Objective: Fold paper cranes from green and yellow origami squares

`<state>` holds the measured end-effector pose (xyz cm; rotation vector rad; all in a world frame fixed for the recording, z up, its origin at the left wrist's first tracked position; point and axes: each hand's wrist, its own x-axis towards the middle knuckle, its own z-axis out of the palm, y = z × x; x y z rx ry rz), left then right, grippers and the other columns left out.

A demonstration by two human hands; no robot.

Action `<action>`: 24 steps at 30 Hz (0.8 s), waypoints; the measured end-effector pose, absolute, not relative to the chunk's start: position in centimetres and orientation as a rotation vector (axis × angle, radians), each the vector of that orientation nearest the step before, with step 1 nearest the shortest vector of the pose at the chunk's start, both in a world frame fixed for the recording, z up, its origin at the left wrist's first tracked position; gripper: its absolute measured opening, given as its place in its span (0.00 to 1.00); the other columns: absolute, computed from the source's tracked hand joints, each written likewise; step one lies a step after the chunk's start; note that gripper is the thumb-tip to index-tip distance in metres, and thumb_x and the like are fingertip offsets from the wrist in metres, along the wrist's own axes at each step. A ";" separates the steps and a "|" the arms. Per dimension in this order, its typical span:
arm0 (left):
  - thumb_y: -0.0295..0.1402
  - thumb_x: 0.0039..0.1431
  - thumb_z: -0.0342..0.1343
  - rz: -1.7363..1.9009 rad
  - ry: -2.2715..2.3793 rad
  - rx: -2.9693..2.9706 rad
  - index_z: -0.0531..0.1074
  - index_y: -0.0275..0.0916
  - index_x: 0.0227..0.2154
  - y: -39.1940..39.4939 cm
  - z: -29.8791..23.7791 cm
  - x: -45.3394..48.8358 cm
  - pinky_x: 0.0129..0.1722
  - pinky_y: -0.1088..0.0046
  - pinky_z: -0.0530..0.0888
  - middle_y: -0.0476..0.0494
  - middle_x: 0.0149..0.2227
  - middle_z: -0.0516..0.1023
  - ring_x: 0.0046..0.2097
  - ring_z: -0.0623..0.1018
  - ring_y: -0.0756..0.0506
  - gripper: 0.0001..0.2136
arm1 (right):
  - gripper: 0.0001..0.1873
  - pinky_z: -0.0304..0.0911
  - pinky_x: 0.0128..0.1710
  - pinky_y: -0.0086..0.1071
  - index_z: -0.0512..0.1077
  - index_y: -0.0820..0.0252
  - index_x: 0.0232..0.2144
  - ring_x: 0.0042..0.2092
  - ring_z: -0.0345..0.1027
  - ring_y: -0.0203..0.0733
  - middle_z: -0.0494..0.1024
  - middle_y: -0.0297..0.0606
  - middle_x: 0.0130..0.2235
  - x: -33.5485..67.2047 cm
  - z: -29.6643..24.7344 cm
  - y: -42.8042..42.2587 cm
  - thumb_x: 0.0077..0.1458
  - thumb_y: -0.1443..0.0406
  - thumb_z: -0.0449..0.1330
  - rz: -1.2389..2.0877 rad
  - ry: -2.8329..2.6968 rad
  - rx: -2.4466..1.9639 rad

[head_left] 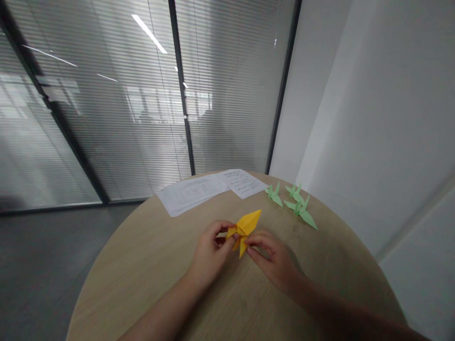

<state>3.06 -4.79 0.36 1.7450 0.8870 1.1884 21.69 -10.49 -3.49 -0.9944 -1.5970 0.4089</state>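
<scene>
A yellow origami crane is held up between my two hands over the round table. One broad wing points up and to the right, and a narrower point hangs down. My left hand pinches its left side between thumb and fingers, which hide part of the folds. From the right, my right hand grips the crane's lower right part with thumb and fingertips. Beyond my right hand lie three pale green origami cranes on the tabletop.
The round wooden table spans the front. Printed paper sheets overlap near its far edge. A glass partition with blinds rises behind, and a white wall stands close on the right.
</scene>
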 end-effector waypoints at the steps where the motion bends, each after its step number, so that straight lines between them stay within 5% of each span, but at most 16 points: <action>1: 0.38 0.57 0.61 1.206 0.887 1.762 0.77 0.38 0.39 -4.8 0.4 3.0 0.39 0.65 0.80 0.39 0.42 0.80 0.42 0.81 0.41 0.11 | 0.07 0.71 0.50 0.35 0.79 0.52 0.40 0.46 0.77 0.41 0.82 0.38 0.42 21.6 -3.5 -10.6 0.61 0.67 0.62 0.425 -1.593 -0.994; 6: 0.38 0.62 0.58 1.258 0.903 1.825 0.77 0.39 0.40 -4.9 1.0 2.7 0.38 0.66 0.80 0.40 0.41 0.80 0.42 0.81 0.42 0.10 | 0.08 0.72 0.50 0.39 0.78 0.54 0.40 0.46 0.77 0.44 0.82 0.41 0.42 21.2 -3.7 -10.6 0.62 0.59 0.63 0.738 -1.431 -1.031; 12: 0.35 0.63 0.58 1.242 0.898 2.008 0.79 0.40 0.44 -5.2 1.3 2.2 0.38 0.68 0.78 0.38 0.43 0.80 0.42 0.80 0.42 0.10 | 0.28 0.76 0.47 0.43 0.71 0.53 0.54 0.49 0.78 0.48 0.80 0.46 0.51 20.9 -3.6 -10.2 0.56 0.48 0.67 1.233 -1.078 -0.984; 18: 0.37 0.61 0.59 1.162 0.897 1.891 0.73 0.40 0.55 -5.3 0.9 2.4 0.34 0.70 0.78 0.40 0.43 0.78 0.38 0.80 0.44 0.19 | 0.24 0.75 0.50 0.44 0.78 0.55 0.47 0.49 0.78 0.50 0.82 0.44 0.47 21.0 -3.3 -10.0 0.55 0.47 0.68 1.258 -1.195 -0.988; 24: 0.42 0.59 0.61 0.987 0.884 1.702 0.73 0.37 0.37 -4.9 0.9 2.7 0.35 0.68 0.78 0.42 0.37 0.79 0.36 0.80 0.44 0.12 | 0.23 0.74 0.46 0.41 0.80 0.55 0.45 0.46 0.78 0.49 0.83 0.41 0.43 21.2 -3.5 -9.9 0.54 0.48 0.68 1.193 -1.247 -1.066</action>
